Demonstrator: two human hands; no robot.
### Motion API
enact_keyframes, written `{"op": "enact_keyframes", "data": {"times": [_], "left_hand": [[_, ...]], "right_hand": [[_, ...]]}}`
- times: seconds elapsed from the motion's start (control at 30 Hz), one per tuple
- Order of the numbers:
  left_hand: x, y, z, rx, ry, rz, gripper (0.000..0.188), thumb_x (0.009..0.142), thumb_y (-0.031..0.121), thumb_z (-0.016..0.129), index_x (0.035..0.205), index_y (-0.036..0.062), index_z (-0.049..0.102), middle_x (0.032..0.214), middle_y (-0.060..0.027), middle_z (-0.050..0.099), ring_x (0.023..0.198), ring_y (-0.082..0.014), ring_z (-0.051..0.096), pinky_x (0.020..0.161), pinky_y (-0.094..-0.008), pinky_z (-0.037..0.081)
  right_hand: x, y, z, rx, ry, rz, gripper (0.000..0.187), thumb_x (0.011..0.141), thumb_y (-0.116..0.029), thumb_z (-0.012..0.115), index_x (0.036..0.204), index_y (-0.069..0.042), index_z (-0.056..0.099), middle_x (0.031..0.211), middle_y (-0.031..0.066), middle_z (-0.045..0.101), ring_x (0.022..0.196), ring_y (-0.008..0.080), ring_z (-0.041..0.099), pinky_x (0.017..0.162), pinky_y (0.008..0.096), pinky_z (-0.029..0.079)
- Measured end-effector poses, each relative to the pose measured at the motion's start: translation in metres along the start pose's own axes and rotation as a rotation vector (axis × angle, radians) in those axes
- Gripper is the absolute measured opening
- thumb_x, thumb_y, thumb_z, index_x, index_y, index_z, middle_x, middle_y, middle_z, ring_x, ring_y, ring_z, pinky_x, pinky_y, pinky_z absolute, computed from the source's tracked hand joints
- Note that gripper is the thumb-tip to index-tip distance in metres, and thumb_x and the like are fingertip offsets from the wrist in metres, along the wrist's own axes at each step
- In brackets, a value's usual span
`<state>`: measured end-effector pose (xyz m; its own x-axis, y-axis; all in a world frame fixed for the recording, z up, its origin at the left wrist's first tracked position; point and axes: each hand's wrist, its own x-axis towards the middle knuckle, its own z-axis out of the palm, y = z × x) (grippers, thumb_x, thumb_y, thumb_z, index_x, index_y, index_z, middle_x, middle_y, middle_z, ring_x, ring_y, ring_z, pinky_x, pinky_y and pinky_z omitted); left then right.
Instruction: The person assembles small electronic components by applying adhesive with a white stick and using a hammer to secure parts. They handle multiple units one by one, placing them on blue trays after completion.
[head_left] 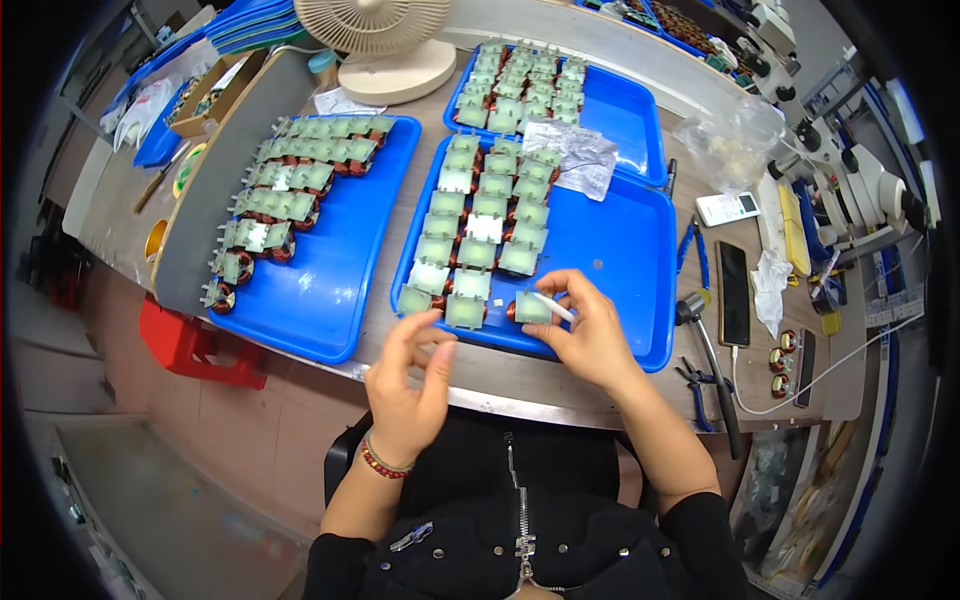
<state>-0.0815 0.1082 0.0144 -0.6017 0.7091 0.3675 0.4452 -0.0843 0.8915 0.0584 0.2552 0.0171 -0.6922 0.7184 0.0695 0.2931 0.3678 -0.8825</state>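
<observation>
My right hand (597, 338) reaches over the near part of the middle blue tray (625, 290). Its thumb and fingers close around a copper-wound coil with a pale green plate (533, 308). A thin white pen-like stick (556, 307) also lies between those fingers, its tip over the plate. Left of it, my left hand (405, 385) is raised at the table's front edge, fingers apart and slightly curled, with nothing visible in it. Rows of similar coils (487, 229) stand close together in the tray's left half.
Another blue tray of coils (345, 290) lies left; a third (635, 110) is behind, with crumpled paper (575, 157) between. At right are a hammer (712, 370), pliers (695, 395), a phone (735, 295) on a white cable, and loose coils (782, 362). A fan (390, 50) stands behind.
</observation>
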Motion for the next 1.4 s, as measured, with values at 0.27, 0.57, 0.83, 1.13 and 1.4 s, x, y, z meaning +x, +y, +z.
{"op": "enact_keyframes", "data": {"times": [0.27, 0.57, 0.83, 1.13, 1.4], "left_hand": [[0.045, -0.031, -0.069, 0.692, 0.235, 0.185, 0.036, 0.076, 0.011, 0.061, 0.111, 0.0025, 0.052, 0.107, -0.0143, 0.051, 0.097, -0.0296, 0.047, 0.086, -0.0371, 0.036], [0.102, -0.088, -0.106, 1.062, 0.232, 0.02, 0.033, 0.071, 0.015, 0.066, 0.102, 0.0094, 0.056, 0.099, -0.0115, 0.054, 0.091, -0.0302, 0.052, 0.079, -0.0378, 0.042], [0.1, -0.097, -0.099, 1.061, 0.252, 0.078, 0.013, 0.074, 0.004, 0.059, 0.081, 0.0055, 0.049, 0.088, -0.0094, 0.053, 0.077, -0.0314, 0.054, 0.064, -0.0395, 0.043], [0.06, -0.035, -0.101, 0.189, 0.202, 0.071, 0.011, 0.075, -0.005, 0.06, 0.08, -0.0021, 0.05, 0.082, -0.0058, 0.052, 0.068, -0.01, 0.051, 0.062, -0.0217, 0.043], [0.014, 0.04, 0.002, -0.385, -0.463, -0.199, 0.009, 0.073, -0.005, 0.063, 0.077, -0.0017, 0.055, 0.079, -0.007, 0.054, 0.073, -0.0121, 0.057, 0.063, -0.0236, 0.049]], "right_hand": [[0.011, 0.011, 0.024, -0.083, 0.149, 0.047, 0.045, 0.064, 0.001, 0.071, 0.097, -0.001, 0.041, 0.093, 0.0123, 0.049, 0.068, 0.0199, 0.059, 0.061, 0.031, 0.046], [0.019, 0.012, 0.027, -0.091, 0.109, 0.035, 0.05, 0.063, 0.0, 0.072, 0.1, -0.001, 0.039, 0.098, 0.0131, 0.045, 0.068, 0.0207, 0.055, 0.063, 0.0313, 0.046], [0.016, 0.013, 0.023, -0.09, 0.084, 0.058, 0.06, 0.06, -0.005, 0.077, 0.106, -0.003, 0.039, 0.103, 0.0129, 0.043, 0.075, 0.0207, 0.054, 0.064, 0.0303, 0.047], [-0.019, -0.007, -0.007, 0.17, 0.143, 0.018, 0.068, 0.056, -0.003, 0.079, 0.114, -0.005, 0.043, 0.099, 0.0056, 0.043, 0.062, 0.0066, 0.044, 0.051, 0.0176, 0.039], [-0.059, -0.025, -0.011, 0.297, -0.203, -0.167, 0.065, 0.059, -0.003, 0.078, 0.119, -0.008, 0.052, 0.105, 0.0071, 0.048, 0.062, 0.0056, 0.041, 0.054, 0.0179, 0.036]]}}
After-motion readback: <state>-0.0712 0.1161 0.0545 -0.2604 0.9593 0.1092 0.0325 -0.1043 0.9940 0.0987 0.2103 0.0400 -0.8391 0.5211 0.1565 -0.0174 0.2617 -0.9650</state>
